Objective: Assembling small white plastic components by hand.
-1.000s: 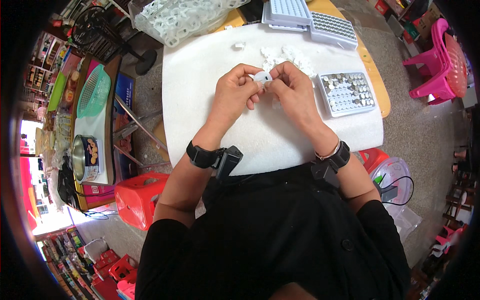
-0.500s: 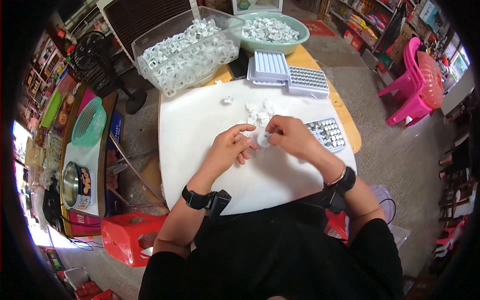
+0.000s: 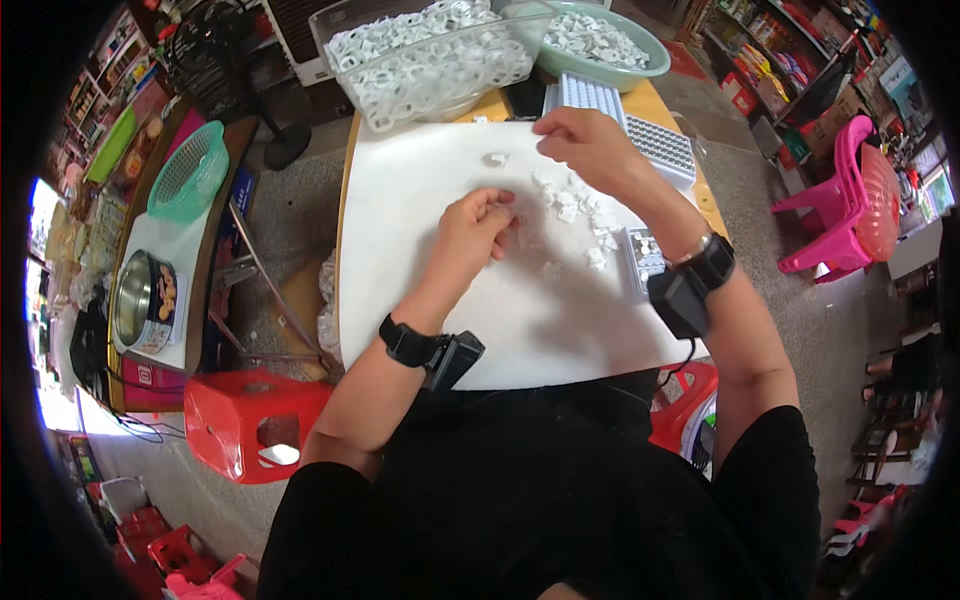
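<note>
My left hand (image 3: 472,236) hovers above the middle of the white tabletop (image 3: 420,330). Its fingers are curled together, with a pale translucent bit beside the fingertips that is too blurred to name. Farther out, my right hand (image 3: 588,148) is raised in front of the white trays (image 3: 590,95), its fingers bent in; whatever they may hold is hidden. Between and below the hands lies a loose heap of small white plastic parts (image 3: 565,200). A tray of round silvery pieces (image 3: 645,262) sits partly under my right forearm. One white part (image 3: 497,158) lies apart, beyond my left hand.
A clear bin of white ring-shaped parts (image 3: 440,75) and a green basin of white parts (image 3: 600,45) stand at the far edge. A tray with dark-dotted rows (image 3: 662,150) is at right. Red stools (image 3: 250,425) flank me; a side table holds a green basket (image 3: 190,175).
My right hand has moved away from my left, outward toward the trays. The white round piece between my hands no longer shows there. The heap looks more spread toward me.
</note>
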The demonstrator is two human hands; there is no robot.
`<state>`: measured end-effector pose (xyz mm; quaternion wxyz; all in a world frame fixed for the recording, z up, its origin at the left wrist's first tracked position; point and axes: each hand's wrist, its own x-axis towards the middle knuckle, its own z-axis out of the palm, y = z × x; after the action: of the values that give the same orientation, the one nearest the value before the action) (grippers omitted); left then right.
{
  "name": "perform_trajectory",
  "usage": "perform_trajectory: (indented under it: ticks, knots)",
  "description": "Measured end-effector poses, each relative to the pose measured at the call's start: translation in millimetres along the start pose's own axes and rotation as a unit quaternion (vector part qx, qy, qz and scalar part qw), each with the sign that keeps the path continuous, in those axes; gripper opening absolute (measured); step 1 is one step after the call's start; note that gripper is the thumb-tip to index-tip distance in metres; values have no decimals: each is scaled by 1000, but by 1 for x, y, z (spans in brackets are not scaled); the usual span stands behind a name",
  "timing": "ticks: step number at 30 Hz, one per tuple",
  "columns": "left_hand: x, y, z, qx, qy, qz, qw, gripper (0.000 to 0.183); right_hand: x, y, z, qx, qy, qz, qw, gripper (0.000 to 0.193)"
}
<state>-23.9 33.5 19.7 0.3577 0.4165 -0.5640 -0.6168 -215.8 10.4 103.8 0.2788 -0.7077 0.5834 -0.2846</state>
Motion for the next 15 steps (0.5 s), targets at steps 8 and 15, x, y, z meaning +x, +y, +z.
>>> perform_trajectory:
  ticks: [8,15]
  knots:
    - [2,3,-8,-54,108,21,992,30,59,40,78,-250,68,-55,964,24]
    - [3,-5,-14,-266,71,26,961,30,-13,-15,70,-101,85,-97,986,19]
